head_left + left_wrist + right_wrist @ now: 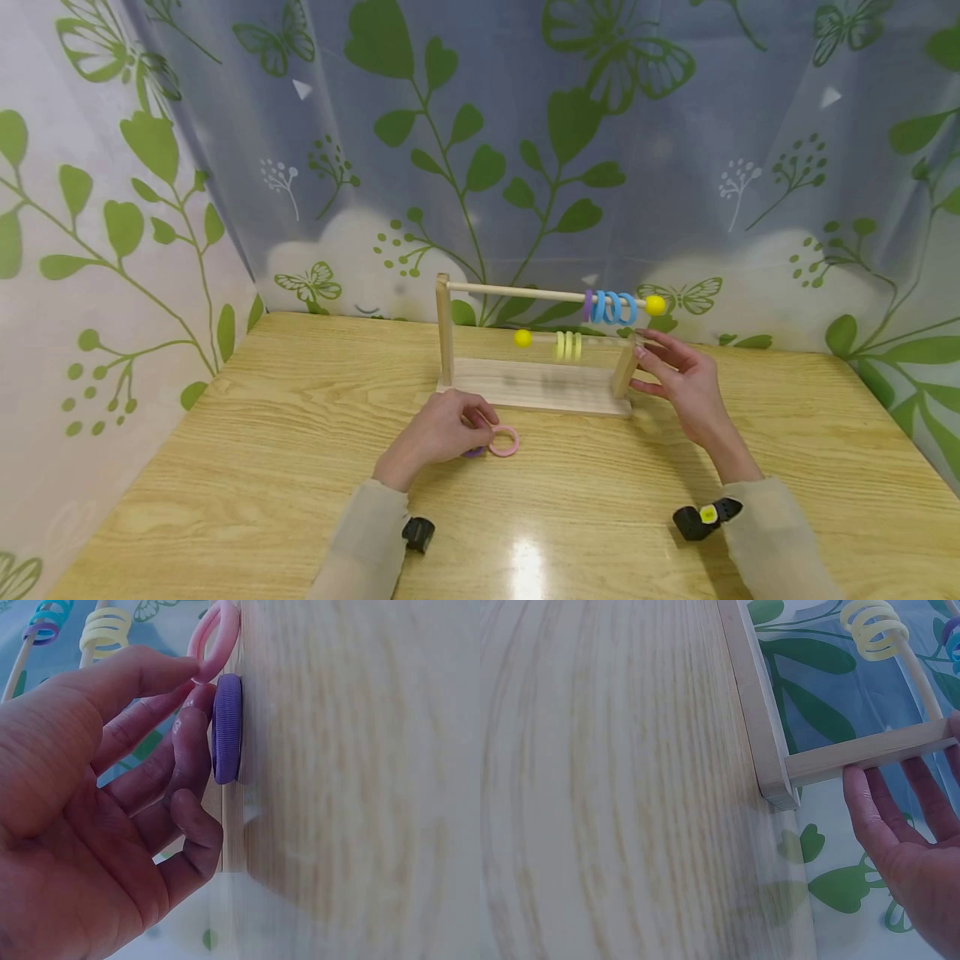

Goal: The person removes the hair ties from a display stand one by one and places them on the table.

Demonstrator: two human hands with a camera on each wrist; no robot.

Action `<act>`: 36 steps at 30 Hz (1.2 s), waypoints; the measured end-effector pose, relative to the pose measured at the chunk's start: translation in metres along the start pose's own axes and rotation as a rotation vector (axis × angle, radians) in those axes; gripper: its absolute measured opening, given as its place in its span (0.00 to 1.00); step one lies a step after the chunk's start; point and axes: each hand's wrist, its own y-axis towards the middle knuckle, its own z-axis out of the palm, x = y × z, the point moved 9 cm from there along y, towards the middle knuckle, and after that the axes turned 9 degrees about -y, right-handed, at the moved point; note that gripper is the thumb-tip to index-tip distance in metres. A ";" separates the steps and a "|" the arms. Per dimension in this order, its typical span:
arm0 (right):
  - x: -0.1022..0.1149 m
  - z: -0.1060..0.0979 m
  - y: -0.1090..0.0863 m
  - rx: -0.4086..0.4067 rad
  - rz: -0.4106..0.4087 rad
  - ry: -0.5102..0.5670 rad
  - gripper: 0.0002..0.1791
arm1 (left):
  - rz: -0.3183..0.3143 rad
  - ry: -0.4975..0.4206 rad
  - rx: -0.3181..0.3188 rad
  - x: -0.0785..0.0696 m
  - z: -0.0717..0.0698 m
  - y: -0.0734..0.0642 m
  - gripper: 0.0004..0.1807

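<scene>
In front of the wooden rack [525,390], the left grip [448,427] pinches the pink ring [223,646] near the purple ring [228,729]; at the rack's right end, the right grip [688,387] holds its post [623,372].

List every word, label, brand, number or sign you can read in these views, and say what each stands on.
No text can be read with certainty.
Yellow label on the black device at the person's right wrist: any marks are too small and blurred to read.
Wooden stand, pink ring and purple ring: no lettering visible.
Backdrop: printed leaves and butterflies, no words visible.
</scene>
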 end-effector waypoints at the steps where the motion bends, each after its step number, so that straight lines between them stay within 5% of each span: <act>1: 0.000 0.000 0.000 0.000 -0.001 0.001 0.26 | -0.002 -0.004 0.002 0.000 0.000 0.000 0.06; 20: -0.002 -0.001 0.001 -0.003 0.004 -0.001 0.27 | 0.027 -0.051 0.000 -0.004 0.000 0.000 0.09; 36: -0.001 0.000 0.001 -0.002 0.011 0.010 0.25 | 0.141 -0.013 -0.148 -0.025 -0.004 0.007 0.10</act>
